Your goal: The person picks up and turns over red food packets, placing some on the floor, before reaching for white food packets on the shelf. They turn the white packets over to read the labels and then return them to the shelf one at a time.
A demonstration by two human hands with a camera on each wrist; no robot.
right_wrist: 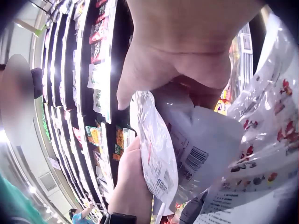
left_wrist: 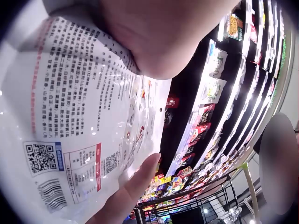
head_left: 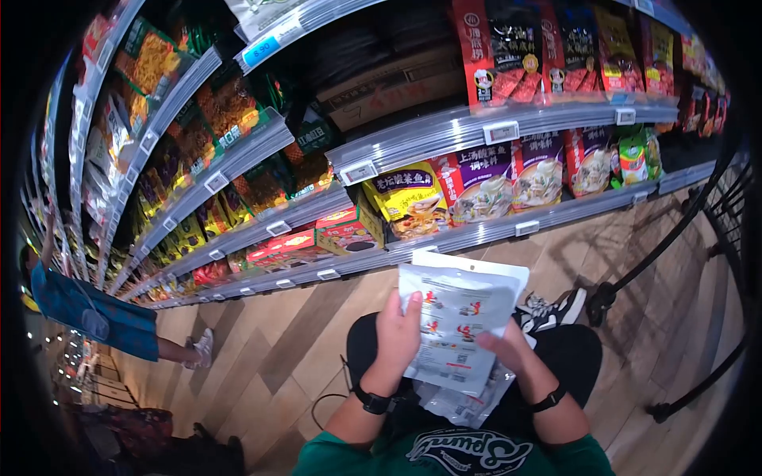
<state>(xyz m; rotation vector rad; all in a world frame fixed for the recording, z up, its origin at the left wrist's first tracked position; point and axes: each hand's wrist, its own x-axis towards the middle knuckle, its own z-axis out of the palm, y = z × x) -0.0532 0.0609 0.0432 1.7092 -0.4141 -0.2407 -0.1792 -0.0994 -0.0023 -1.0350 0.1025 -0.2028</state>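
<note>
Several white seasoning pouches are held over the person's lap. The front white pouch (head_left: 452, 325) faces up, with small red pictures and print on its back. My left hand (head_left: 398, 332) grips its left edge, thumb on top. On the opposite edge, my right hand (head_left: 512, 349) pinches the stack, its thumb lying over the print. Below pokes out a clear-and-white packet (head_left: 468, 404). In the left wrist view, the pouch (left_wrist: 79, 102) shows dense text, QR codes and a barcode. From the right wrist, another pouch (right_wrist: 156, 154) stands between both hands, with a grey packet (right_wrist: 205, 140) beside it.
Shelves of packets rise in front, with purple-and-white pouches (head_left: 480, 186) and a yellow pouch (head_left: 409, 198) on the lower tier. A black wire cart (head_left: 683, 230) stands at the right. Another person in blue (head_left: 95, 305) is at the far left, over the tiled floor (head_left: 278, 349).
</note>
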